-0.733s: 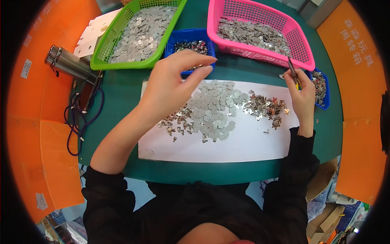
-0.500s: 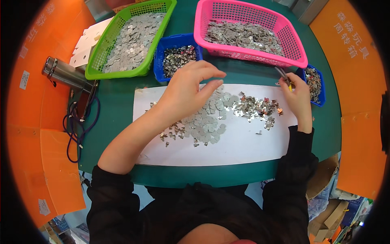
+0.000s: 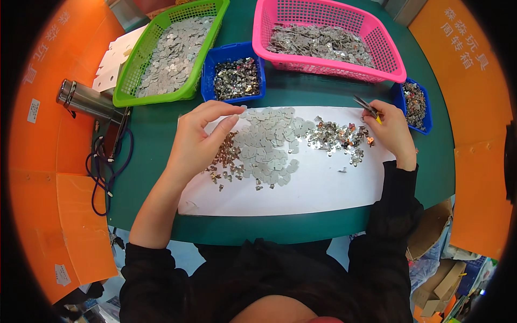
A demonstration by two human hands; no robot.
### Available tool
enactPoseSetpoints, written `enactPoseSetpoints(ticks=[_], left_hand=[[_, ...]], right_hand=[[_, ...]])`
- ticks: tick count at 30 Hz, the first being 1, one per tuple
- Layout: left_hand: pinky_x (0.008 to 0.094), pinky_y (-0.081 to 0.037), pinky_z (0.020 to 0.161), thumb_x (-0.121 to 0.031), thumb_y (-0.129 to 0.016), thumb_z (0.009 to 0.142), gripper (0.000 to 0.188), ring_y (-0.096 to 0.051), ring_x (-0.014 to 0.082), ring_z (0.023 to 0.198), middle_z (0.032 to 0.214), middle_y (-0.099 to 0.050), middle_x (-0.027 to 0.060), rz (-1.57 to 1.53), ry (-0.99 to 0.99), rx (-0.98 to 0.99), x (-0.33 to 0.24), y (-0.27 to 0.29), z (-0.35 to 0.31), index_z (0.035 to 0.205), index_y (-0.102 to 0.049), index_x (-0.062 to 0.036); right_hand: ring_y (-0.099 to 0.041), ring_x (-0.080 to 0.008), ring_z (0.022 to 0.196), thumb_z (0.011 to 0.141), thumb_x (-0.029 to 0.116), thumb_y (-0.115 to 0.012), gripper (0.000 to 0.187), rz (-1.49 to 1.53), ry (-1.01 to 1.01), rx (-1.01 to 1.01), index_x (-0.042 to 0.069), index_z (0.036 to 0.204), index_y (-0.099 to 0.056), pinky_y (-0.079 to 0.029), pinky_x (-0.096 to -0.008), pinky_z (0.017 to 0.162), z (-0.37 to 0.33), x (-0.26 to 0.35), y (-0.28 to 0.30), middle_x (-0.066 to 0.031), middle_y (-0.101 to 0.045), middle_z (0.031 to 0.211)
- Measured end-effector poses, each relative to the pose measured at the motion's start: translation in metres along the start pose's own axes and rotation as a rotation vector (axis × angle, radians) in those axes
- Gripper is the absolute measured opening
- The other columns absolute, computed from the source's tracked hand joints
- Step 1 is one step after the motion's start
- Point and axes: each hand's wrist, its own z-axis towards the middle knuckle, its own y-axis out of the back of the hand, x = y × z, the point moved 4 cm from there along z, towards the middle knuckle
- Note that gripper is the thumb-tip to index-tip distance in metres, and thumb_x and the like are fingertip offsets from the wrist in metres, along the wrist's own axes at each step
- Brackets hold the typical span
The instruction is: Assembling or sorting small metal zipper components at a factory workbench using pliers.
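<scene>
My left hand (image 3: 196, 137) is over the left part of a white board (image 3: 323, 194), its thumb and forefinger stretched out with a gap between them. Its fingertips are beside a pile of flat grey metal pieces (image 3: 266, 145). Small brassy metal clips (image 3: 227, 153) lie partly under that hand. At the board's right edge, my right hand (image 3: 393, 129) is closed round small pliers (image 3: 367, 107) with yellow on the handle; the dark jaws point up and left. Next to it lies a heap of shiny silver and coppery clips (image 3: 336, 135).
A green basket (image 3: 123, 81) and a pink basket (image 3: 398, 64) hold flat grey pieces at the back. Small metal parts fill two blue bins, one in the middle (image 3: 207, 70) and one at right (image 3: 428, 116). A steel flask (image 3: 89, 99) lies at left near a purple cord (image 3: 129, 156).
My left hand has moved left and nearer to me, uncovering more of the grey pile and the middle blue bin. My right hand has shifted slightly, still with the pliers.
</scene>
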Motion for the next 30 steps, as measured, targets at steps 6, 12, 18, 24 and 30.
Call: enactPoseSetpoints(ticks=[6, 12, 18, 24, 30], left_hand=[[0.0332, -0.050, 0.084, -0.008, -0.067, 0.088, 0.020, -0.066, 0.0254, 0.095, 0.100, -0.070, 0.0125, -0.014, -0.120, 0.000, -0.006, -0.013, 0.012, 0.106, -0.071, -0.0009], [0.0395, -0.048, 0.090, -0.013, -0.073, 0.082, 0.032, -0.061, 0.0311, 0.102, 0.106, -0.067, 0.0110, 0.249, -0.405, -0.097, -0.018, -0.045, 0.070, 0.112, -0.069, -0.0048], [0.0414, -0.046, 0.096, -0.021, -0.075, 0.081, 0.043, -0.058, 0.0296, 0.113, 0.117, -0.064, 0.0088, 0.572, -0.578, -0.048, 0.000, -0.084, 0.140, 0.121, -0.065, -0.0115], [0.0442, -0.051, 0.086, -0.040, -0.059, 0.093, 0.038, -0.065, 0.0301, 0.102, 0.108, -0.070, 0.0079, 0.557, -0.293, 0.310, -0.014, -0.100, 0.147, 0.125, -0.066, -0.0216], [0.0419, -0.052, 0.080, -0.044, -0.054, 0.096, 0.038, -0.068, 0.0295, 0.093, 0.101, -0.073, 0.0083, 0.555, -0.248, 0.342, 0.000, -0.112, 0.125, 0.127, -0.065, -0.0266]], right_hand=[[-0.063, -0.0136, 0.085, 0.088, 0.005, -0.066, 0.010, 0.175, 0.156, -0.067, -0.002, 0.095, -0.064, -0.047, -0.0261, 0.082, 0.001, 0.021, 0.015, -0.0072, -0.068, 0.089], [-0.058, -0.0069, 0.089, 0.095, 0.009, -0.064, 0.014, 0.416, 0.191, -0.457, -0.002, 0.103, -0.065, -0.044, -0.0201, 0.082, 0.020, 0.041, 0.045, -0.0015, -0.065, 0.092], [-0.059, -0.0075, 0.091, 0.096, 0.009, -0.064, 0.015, 0.540, 0.192, -0.501, -0.003, 0.104, -0.066, -0.045, -0.0204, 0.083, 0.015, 0.038, 0.027, -0.0022, -0.065, 0.095], [-0.059, -0.0079, 0.091, 0.096, 0.007, -0.062, 0.012, 0.520, 0.127, -0.400, -0.003, 0.102, -0.065, -0.045, -0.0208, 0.083, 0.003, 0.009, 0.023, -0.0022, -0.064, 0.093], [-0.059, -0.0078, 0.091, 0.095, 0.009, -0.064, 0.012, 0.572, 0.082, -0.339, -0.002, 0.100, -0.064, -0.045, -0.0217, 0.084, 0.004, 0.007, 0.016, -0.0016, -0.064, 0.094]])
